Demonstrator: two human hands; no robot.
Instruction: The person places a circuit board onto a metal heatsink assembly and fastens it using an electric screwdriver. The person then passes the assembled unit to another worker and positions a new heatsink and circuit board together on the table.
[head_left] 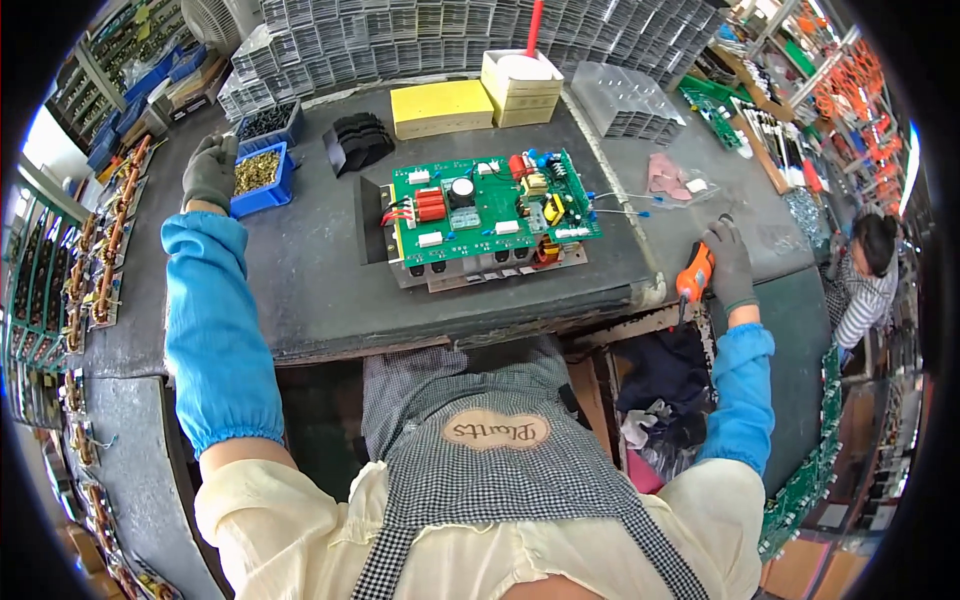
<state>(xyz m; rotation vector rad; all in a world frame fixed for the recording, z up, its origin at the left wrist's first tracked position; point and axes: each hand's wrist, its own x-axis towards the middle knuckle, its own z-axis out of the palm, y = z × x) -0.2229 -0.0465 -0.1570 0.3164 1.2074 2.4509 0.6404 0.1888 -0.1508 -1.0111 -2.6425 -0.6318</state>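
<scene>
My left hand point(209, 172), in a grey glove, is at the left side of a blue bin point(262, 207) of small brass-coloured screws point(257, 173). Its fingers reach forward, loosely apart, and no held thing shows. At the right, my gloved right hand point(731, 262) is closed around an orange electric screwdriver point(696, 272), whose dark tip points toward me. Between the hands, a green circuit board point(475, 215) with red, yellow and white components sits on a metal base point(510, 272). Thin wires with blue ends stick out from its right side.
Behind the board stand a yellow block point(441, 108), a cream box point(522, 88) with a red stick, and black plastic pieces point(357, 142). Stacked metal parts point(400, 40) line the back. Clear plastic trays point(627, 100) lie to the right. Another person point(868, 265) sits at far right.
</scene>
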